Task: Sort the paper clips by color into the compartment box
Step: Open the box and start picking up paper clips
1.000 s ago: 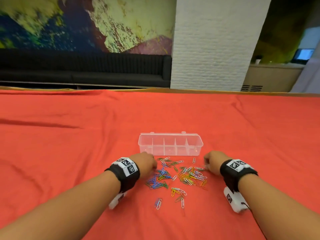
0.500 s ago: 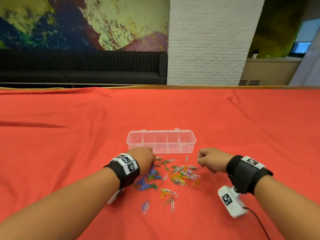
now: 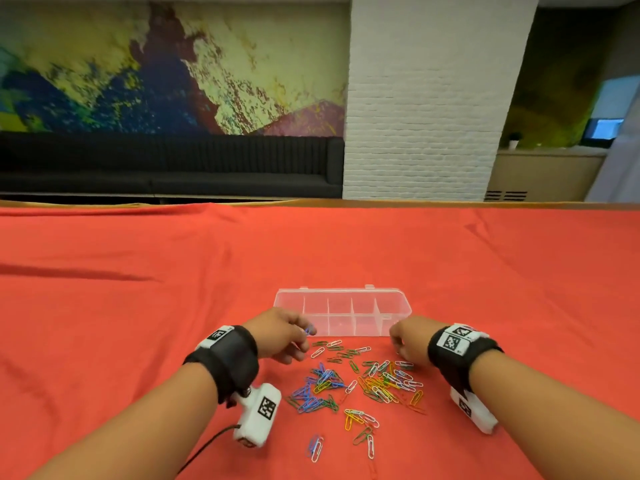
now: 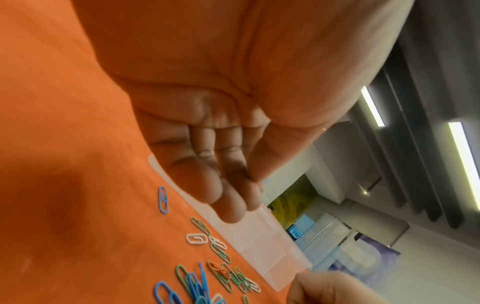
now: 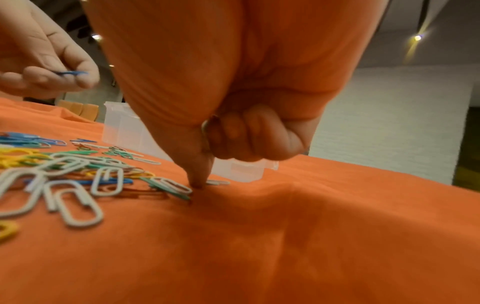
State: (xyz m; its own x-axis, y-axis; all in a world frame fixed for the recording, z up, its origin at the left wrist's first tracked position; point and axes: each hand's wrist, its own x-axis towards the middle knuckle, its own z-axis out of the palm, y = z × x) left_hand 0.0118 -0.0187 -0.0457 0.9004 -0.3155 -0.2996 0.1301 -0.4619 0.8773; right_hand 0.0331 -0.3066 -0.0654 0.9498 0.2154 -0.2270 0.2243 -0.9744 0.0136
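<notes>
A clear compartment box (image 3: 339,292) lies on the red cloth, its cells looking empty. In front of it is a loose pile of paper clips (image 3: 360,382) in blue, green, yellow, white and orange. My left hand (image 3: 294,336) hovers at the box's near left corner and pinches a blue paper clip (image 3: 309,330) (image 5: 71,73). My right hand (image 3: 403,342) is at the pile's far right edge, its fingers (image 5: 257,135) curled. Its thumb tip presses the cloth beside a white clip (image 5: 172,186). A pale sliver, seemingly a white clip (image 5: 205,133), shows between thumb and fingers.
The red cloth (image 3: 138,323) covers the whole table out to the far edge. A few stray clips (image 3: 317,446) lie nearer me than the pile. Wrist cameras hang under both forearms. Beyond the table are a dark bench and a white brick pillar.
My left hand has risen from the pile with a blue clip and moved toward the box. My right hand has come down on the pile's far right edge.
</notes>
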